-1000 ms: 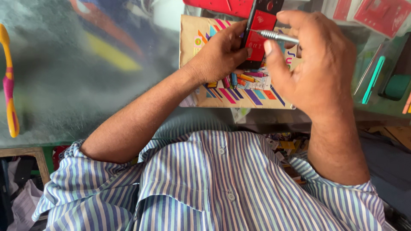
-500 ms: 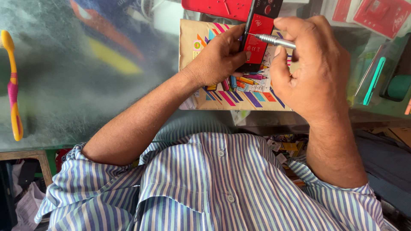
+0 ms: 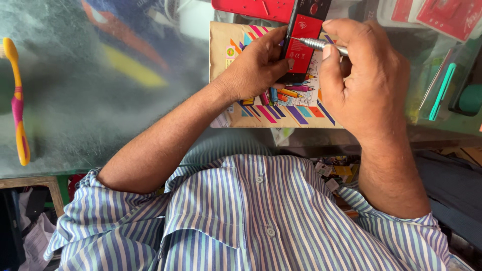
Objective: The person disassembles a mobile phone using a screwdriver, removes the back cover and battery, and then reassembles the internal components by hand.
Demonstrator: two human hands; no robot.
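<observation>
Glass-topped counter (image 3: 100,100), frosted and scuffed, carrying printed cardboard packet with coloured stripes (image 3: 236,60).

Item: small black handset with red rear label (image 3: 304,40), opened at back, lying on packet near top centre. Left hand (image 3: 256,65) clamping it from left, fingers curled round lower edge. Likely light, stiff, smooth-sided and prone to sliding; exposed back probably fragile. Best gripping along side edges, avoiding labelled face.

Item: slim silver metal screwdriver (image 3: 316,44), pinched between thumb and fingers of right hand (image 3: 369,83), tip touching label's upper left part. Thin, rigid, apt to roll; holding by knurled shaft.

Nearby: red plastic cover (image 3: 253,7) beyond handset; yellow-and-pink toothbrush (image 3: 17,100) at far left, well apart; teal-edged clear case (image 3: 437,85) at right.
</observation>
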